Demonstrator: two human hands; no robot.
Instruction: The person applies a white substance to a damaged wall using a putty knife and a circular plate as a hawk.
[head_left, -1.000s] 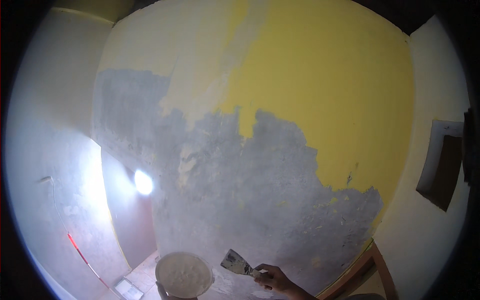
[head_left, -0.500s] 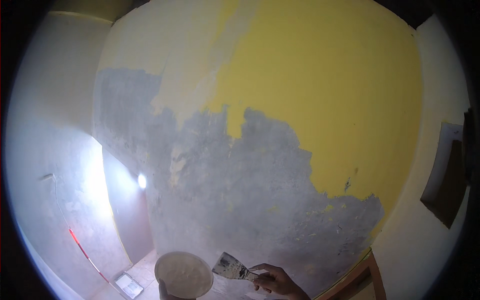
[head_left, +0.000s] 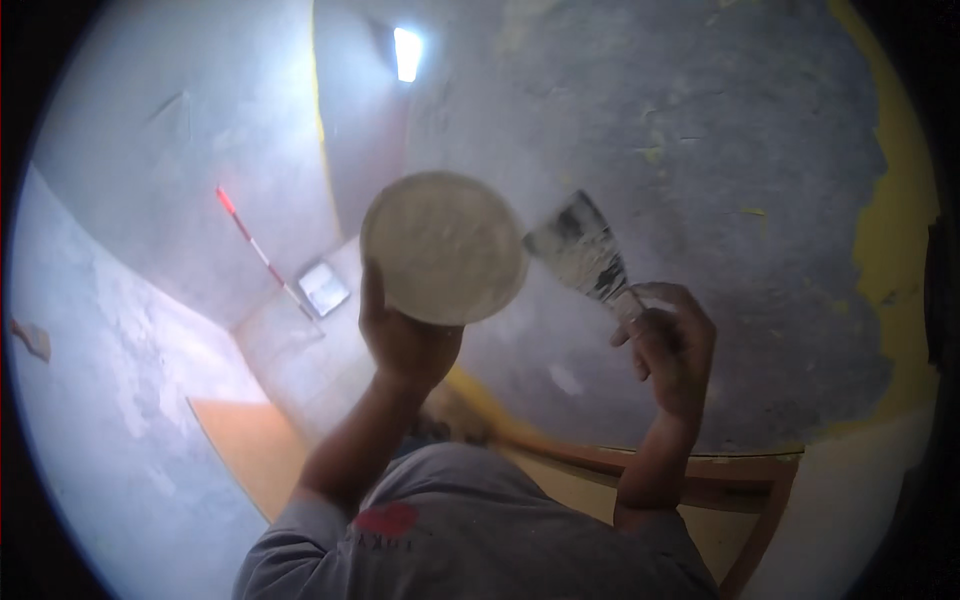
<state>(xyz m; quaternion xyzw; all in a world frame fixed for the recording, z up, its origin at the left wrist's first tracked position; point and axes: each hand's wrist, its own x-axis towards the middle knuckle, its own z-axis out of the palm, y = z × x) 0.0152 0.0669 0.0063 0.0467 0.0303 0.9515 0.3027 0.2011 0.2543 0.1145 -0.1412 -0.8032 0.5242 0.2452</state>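
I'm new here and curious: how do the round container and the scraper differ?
The container is round and pale inside; the scraper flares into a blade with dark patches. The left hand cups the container's edge; the right hand grips the scraper's handle. Both are handheld.

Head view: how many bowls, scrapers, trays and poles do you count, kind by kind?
Bowl: 1, in the left hand
Scraper: 1, in the right hand
Tray: 1, on the floor
Pole: 1, red and white
Total: 4

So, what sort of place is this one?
Probably a room under renovation: patchy grey and yellow wall, a tray on the floor, and a scraper in the right hand.
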